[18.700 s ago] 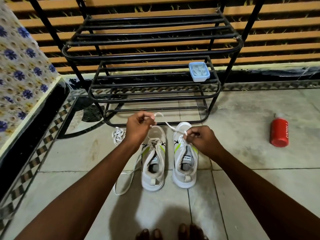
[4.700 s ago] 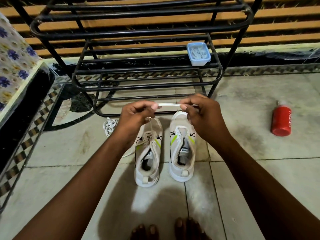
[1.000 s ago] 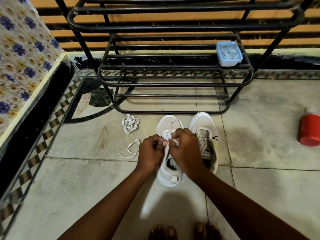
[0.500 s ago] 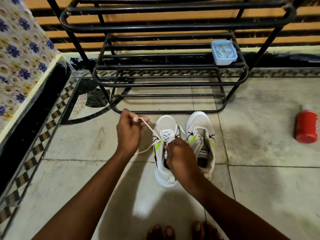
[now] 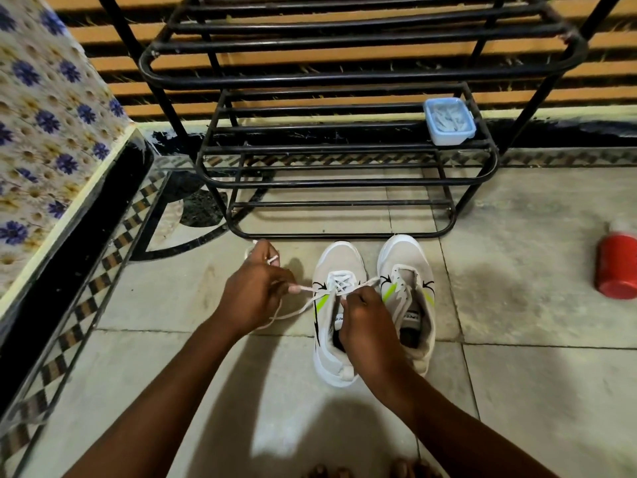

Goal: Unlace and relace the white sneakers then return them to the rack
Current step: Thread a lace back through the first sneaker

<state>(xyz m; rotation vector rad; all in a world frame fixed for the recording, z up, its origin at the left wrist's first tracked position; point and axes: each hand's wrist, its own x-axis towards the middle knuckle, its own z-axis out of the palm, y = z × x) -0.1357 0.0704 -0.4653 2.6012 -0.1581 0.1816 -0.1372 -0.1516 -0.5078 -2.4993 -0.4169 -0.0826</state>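
Head view: left hand (image 5: pixel 253 293) pinches the white shoelace (image 5: pixel 306 288) taut beside the left sneaker (image 5: pixel 339 270), right hand (image 5: pixel 367 320) fingers curled, gripping lace at its eyelets.

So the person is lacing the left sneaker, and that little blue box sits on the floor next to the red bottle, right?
Not quite. The head view shows the blue box on a shelf of the black rack, not on the floor. The red bottle does lie on the floor, and both hands work the lace on the left sneaker.
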